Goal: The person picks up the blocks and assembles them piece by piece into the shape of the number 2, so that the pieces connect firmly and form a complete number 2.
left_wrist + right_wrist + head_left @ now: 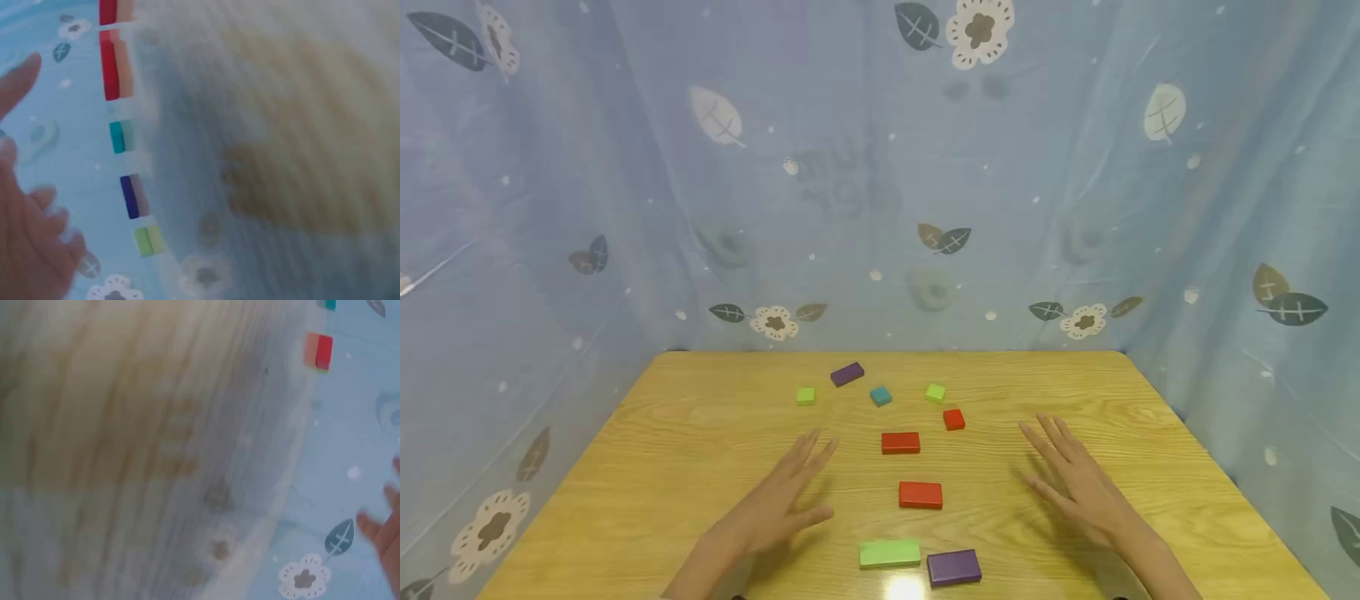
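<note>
Both hands hover over the wooden table with fingers spread and hold nothing. My left hand (775,504) is left of the blocks, its thumb toward the lower red block (921,495). On the other side, my right hand (1078,479) is apart from every block. Between the hands lies another red block (900,443), with a small red block (954,419) behind it. Nearest the front are a long light green block (890,553) and a purple block (954,567). In the left wrist view a teal block (117,137) stands out beyond the blurred tabletop.
Farther back lie a purple block (847,374), a small teal block (881,397) and two small green blocks, one left (806,396) and one right (936,392). A blue patterned curtain (850,208) surrounds the table (700,417) at the back and sides.
</note>
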The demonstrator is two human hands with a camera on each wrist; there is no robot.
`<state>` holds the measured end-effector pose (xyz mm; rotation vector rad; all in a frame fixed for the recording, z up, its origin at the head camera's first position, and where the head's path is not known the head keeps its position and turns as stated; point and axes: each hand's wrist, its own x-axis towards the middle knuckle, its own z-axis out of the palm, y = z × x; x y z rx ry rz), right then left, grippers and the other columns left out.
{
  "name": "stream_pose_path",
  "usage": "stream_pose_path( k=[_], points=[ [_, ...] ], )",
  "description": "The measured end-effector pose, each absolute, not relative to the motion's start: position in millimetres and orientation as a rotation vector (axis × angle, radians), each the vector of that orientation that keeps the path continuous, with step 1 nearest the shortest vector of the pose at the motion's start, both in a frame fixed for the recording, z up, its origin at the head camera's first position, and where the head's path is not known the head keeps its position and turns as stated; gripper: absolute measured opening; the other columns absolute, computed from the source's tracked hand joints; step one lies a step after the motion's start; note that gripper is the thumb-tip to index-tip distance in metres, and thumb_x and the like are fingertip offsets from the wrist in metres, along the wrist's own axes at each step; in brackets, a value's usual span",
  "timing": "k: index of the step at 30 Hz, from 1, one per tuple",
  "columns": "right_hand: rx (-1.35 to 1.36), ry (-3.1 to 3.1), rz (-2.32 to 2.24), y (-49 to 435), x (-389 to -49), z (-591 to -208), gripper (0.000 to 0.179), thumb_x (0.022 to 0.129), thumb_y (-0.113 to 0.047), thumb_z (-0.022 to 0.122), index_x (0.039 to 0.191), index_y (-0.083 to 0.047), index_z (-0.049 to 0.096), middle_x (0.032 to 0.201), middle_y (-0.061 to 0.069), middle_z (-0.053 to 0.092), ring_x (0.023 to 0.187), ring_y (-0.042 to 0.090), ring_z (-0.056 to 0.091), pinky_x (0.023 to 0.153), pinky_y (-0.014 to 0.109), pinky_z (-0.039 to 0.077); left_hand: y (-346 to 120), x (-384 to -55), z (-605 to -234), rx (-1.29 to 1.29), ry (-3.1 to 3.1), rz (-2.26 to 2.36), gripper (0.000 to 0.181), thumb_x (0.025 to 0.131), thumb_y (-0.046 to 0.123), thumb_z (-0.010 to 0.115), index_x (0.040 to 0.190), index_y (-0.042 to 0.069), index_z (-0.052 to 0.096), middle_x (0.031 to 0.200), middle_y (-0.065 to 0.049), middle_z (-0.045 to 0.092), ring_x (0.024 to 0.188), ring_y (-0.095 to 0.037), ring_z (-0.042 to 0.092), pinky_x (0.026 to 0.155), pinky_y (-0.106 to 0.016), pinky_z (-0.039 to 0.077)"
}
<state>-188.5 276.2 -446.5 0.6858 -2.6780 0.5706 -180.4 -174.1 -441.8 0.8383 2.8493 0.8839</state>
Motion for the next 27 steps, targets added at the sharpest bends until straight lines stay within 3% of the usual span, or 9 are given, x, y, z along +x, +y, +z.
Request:
stream_pose_path(
  k=[6,10,14,19,27],
  points=[
    [0.836,-2.614,0.808,266.8,-188.8,-440.7,0.064,0.093,-0.016,0.063,0.149,-0.025,0.034,0.153,0.005,0.033,0.139,0.024,0.030,0.092,0.065,0.039,-174.4,-178.8,-437.3,0.988,2.715,0.972,0.081,0.092,0.041,0.062,0.155,0.027,0.013,0.159,0.004,0.008,0.144,-0.031,0.010,0.108,-0.062,0.023],
    [0.926,-2.536,0.857,260.6,-191.2,-439.7,0.062,0.089,-0.011,0.067,0.145,-0.020,0.043,0.144,0.008,0.047,0.131,0.013,0.042,0.096,0.044,0.047,-171.9,-178.3,-436.4,1.095,2.690,0.998,0.080,0.090,0.036,0.066,0.154,0.027,0.019,0.157,0.000,0.023,0.140,-0.027,0.028,0.107,-0.053,0.033],
    [1.032,-2.481,0.974,255.9,-193.4,-441.2,0.053,0.086,-0.008,0.071,0.135,-0.017,0.056,0.130,0.006,0.060,0.117,0.013,0.056,0.091,0.026,0.050,-166.6,-179.9,-439.5,1.258,2.616,1.057,0.069,0.088,0.028,0.069,0.148,0.016,0.037,0.148,-0.008,0.041,0.130,-0.025,0.045,0.101,-0.042,0.044],
    [1.155,-2.516,1.081,254.4,-193.2,-443.3,0.036,0.086,-0.010,0.071,0.122,-0.009,0.066,0.117,0.006,0.068,0.107,0.015,0.062,0.085,0.028,0.054,-155.2,-178.5,-446.8,1.313,2.495,1.144,0.048,0.088,0.028,0.069,0.129,0.004,0.060,0.130,-0.009,0.059,0.117,-0.020,0.057,0.093,-0.031,0.050],
    [1.196,-2.679,1.278,254.1,-193.9,-448.6,0.031,0.091,-0.014,0.066,0.120,-0.002,0.066,0.117,0.012,0.067,0.110,0.009,0.059,0.083,0.033,0.056,-128.8,-164.1,-454.0,1.037,2.329,1.370,0.045,0.083,0.027,0.075,0.120,0.005,0.066,0.123,-0.004,0.064,0.114,-0.014,0.058,0.092,-0.025,0.049]
  ],
)
